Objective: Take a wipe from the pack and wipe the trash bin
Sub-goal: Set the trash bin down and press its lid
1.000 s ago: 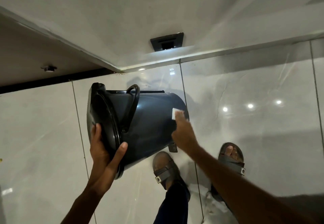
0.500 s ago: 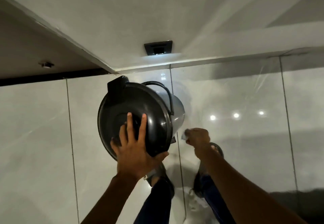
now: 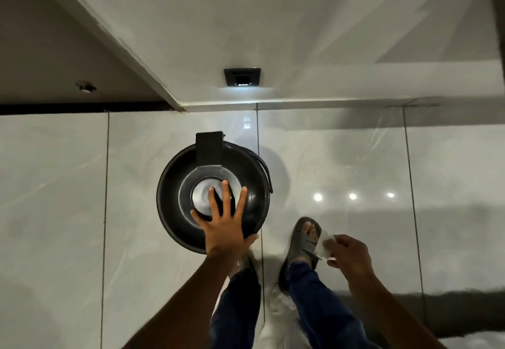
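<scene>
- Trash bin (image 3: 175,198): dark, round, seen from straight above, standing upright on the pale tiled floor (image 3: 54,212). Its lid faces the camera; concentric rings in it, a glossy disc at the centre.
- Hinge block (image 3: 209,147): a dark rectangular tab at the bin's far edge, directly beyond the left hand's fingertips.
- Wire handle (image 3: 266,173): thin, dark, hanging along the bin's rim, off to the right of the left hand's fingers and farther out.
- Left hand (image 3: 224,228): flat on the lid, palm down, fingers spread wide and pointing away from the person. Fingertips reach the centre disc; the thumb lies over the lid's near right rim. It presses rather than grips; nothing is enclosed in it.
- Wipe (image 3: 325,247): small white crumpled piece, held in the right hand, poking out on the thumb side. It is well apart from the bin, to the right of the left hand and slightly nearer the person.
- Right hand (image 3: 349,255): fingers curled in, pinching the wipe, held in the air just right of the sandalled foot.
- Sandal (image 3: 303,242): dark, strapped, toes showing, between the two hands and just left of the wipe. The other foot is mostly hidden under the left forearm.
- Legs in dark blue trousers (image 3: 322,310) run down out of frame, below both hands.
- Wall (image 3: 273,20): pale, meeting the floor beyond the bin; a small dark square fitting (image 3: 242,77) sits low on it, straight beyond the left hand.
- Three bright light reflections (image 3: 352,196) on the glossy floor, beyond the right hand.
</scene>
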